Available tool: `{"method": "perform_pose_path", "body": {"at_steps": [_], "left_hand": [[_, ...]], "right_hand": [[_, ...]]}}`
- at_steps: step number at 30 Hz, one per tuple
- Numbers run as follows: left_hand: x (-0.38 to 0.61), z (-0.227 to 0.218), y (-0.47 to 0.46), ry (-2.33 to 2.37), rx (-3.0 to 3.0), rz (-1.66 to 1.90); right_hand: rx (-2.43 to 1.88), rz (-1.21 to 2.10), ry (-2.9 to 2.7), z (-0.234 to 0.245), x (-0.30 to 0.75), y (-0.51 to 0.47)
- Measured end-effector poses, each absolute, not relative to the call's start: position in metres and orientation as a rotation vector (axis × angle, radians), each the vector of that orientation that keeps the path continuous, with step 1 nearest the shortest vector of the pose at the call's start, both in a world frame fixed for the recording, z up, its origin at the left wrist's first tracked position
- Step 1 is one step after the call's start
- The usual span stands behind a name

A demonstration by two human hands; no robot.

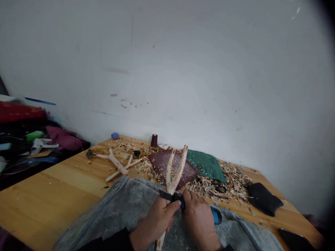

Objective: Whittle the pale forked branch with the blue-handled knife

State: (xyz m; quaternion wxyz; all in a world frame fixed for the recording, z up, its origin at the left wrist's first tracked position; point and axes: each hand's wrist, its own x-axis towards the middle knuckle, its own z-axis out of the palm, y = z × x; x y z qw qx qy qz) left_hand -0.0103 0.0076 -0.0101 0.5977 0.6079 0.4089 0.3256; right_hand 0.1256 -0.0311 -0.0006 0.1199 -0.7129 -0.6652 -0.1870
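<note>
A peeled, Y-shaped forked stick (171, 187) stands nearly upright in front of me, its two prongs pointing up and away. My left hand (161, 215) is wrapped round its stem below the fork, the thumb reaching toward the blade. In my right hand (198, 217) is a knife (216, 215) with a blue and black handle, fingers closed round it. Its dark blade (165, 195) lies across the stem just under the fork. Part of the stem is hidden by my left hand; its lower end shows below.
Grey cloth (110, 209) covers the table's (47, 205) near side. Beyond lie wood shavings (232, 177), two more forked sticks (115, 161), a maroon sheet (159, 162), green cloth (206, 164), scissors (220, 188), a thread spool (154, 140) and a black piece (263, 198). A white wall (183, 69) stands behind.
</note>
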Motion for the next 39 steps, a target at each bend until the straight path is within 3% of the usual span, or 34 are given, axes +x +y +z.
{"method": "perform_pose_path", "body": {"at_steps": [16,31,39], "left_hand": [[-0.008,-0.025,0.012,0.960,1.419,0.713],[-0.009,0.000,0.004,0.935,1.291,0.648],[-0.005,-0.013,0.010,0.884,1.318,0.686]], "right_hand": [[-2.043,-0.681,-1.894,-0.003,0.127,-0.032],[-2.016,-0.852,-1.808,0.000,0.124,-0.035],[-1.943,-0.781,-1.741,-0.009,0.133,-0.030]]}}
